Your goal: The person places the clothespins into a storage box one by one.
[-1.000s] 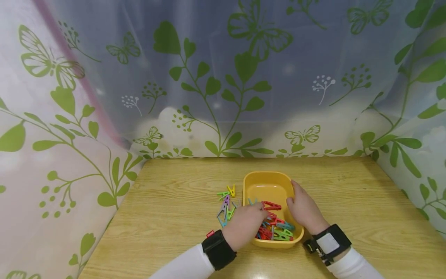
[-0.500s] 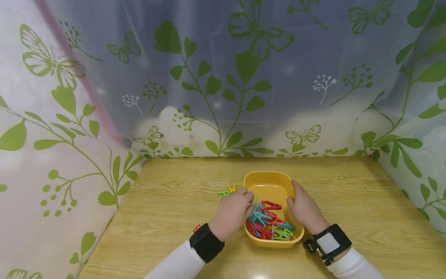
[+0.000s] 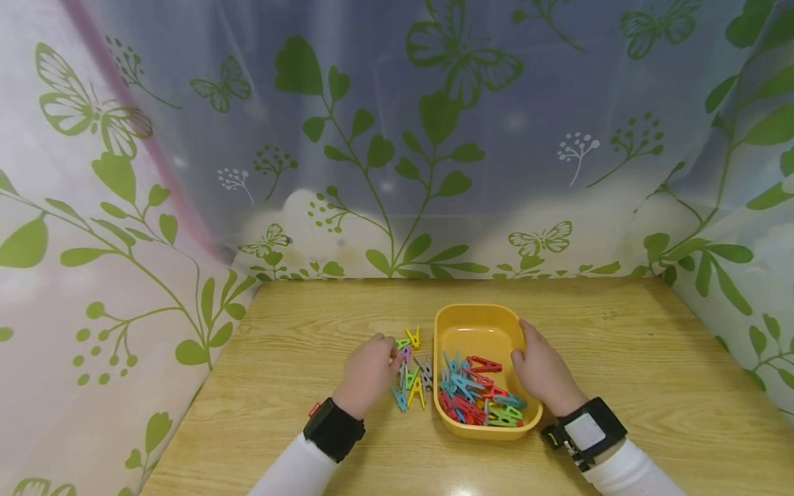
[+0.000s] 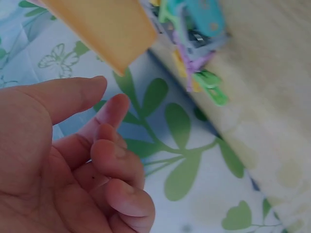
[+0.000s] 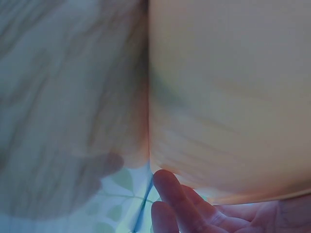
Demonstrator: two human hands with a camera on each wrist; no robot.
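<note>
A yellow plastic tub [image 3: 477, 317] stands on the table, with red, blue and green clothespins [image 3: 468, 389] heaped in its near part. My right hand [image 3: 548, 368] grips the tub's right rim, thumb over the edge; the right wrist view has its fingers [image 5: 167, 187] against the outer wall. Left of the tub lies a loose group of yellow, green, purple, grey and blue clothespins [image 3: 417, 393]. My left hand [image 3: 367, 375] is just left of that group, its fingertips close to it. In the left wrist view, its fingers [image 4: 116, 160] are loosely bent and nothing sits between thumb and fingers.
The wood-grain table [image 3: 298, 344] runs back to a hanging curtain [image 3: 372, 207] printed with green leaves and butterflies. Similar printed cloth closes in the left and right sides. A black strap [image 3: 335, 428] is on the left wrist and a camera band [image 3: 586, 432] on the right.
My left hand has come out of the tub, passed over its left rim and moved left beyond the loose clothespins, uncovering them. The right hand has kept its grip on the tub.
</note>
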